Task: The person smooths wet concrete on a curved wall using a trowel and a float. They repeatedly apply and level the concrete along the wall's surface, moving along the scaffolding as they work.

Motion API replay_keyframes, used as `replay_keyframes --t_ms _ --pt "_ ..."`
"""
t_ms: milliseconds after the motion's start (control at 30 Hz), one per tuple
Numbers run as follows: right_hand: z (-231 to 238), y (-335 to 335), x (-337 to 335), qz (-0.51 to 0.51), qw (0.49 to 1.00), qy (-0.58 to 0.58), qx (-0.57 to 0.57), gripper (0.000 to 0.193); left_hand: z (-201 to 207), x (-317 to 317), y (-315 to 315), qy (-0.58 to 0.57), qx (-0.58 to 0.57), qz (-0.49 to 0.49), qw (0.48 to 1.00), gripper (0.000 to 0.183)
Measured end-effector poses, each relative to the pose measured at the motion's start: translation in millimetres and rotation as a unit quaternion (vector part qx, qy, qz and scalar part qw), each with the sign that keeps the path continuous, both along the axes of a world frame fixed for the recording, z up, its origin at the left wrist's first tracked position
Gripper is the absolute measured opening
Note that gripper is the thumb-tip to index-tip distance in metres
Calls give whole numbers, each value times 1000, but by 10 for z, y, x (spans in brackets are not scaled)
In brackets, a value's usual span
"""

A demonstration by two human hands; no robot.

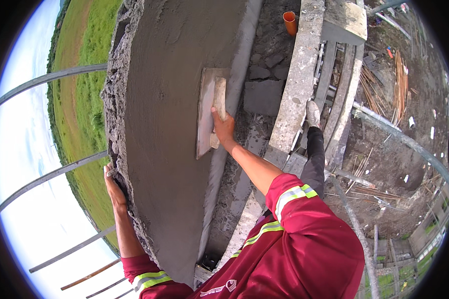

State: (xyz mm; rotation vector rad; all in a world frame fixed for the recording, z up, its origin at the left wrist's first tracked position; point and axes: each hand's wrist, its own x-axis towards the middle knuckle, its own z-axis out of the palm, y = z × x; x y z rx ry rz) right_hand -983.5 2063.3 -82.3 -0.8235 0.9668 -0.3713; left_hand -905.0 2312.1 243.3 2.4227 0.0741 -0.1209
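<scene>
My right hand is closed around the pale wooden handle of a plastering float. The float's flat rectangular blade lies against a wall of smooth grey wet mortar, near its lower right edge. With fingers stretched out, my left hand rests on the rough, broken concrete edge along the wall's left side. Nothing shows in that hand, though part of its fingers is hidden by the edge. Both arms wear dark red sleeves with reflective bands.
An orange pipe stands in the rubble-filled channel right of the wall. Beyond it runs a concrete ledge, with my shoe on planks beside it. Metal scaffold tubes cross above muddy ground far below. Left, bars stick out over grass.
</scene>
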Motion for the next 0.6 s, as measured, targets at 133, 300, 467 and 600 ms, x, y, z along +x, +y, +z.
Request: replay_keyframes --t_ms 133,300,467,600 --pt "-27 -477 302 -16 999 0 -47 45 -13 23 -46 13 -55 4 998 73" --pt "-275 -1060 618 -35 999 22 22 43 44 -57 -168 11 -56 24 998 72" --pt "64 -171 34 26 1000 5 8 46 79 -103 -342 25 -52 33 998 70" --pt "612 23 -105 38 994 -67 -75 54 43 -97 -317 19 -98 45 994 68"
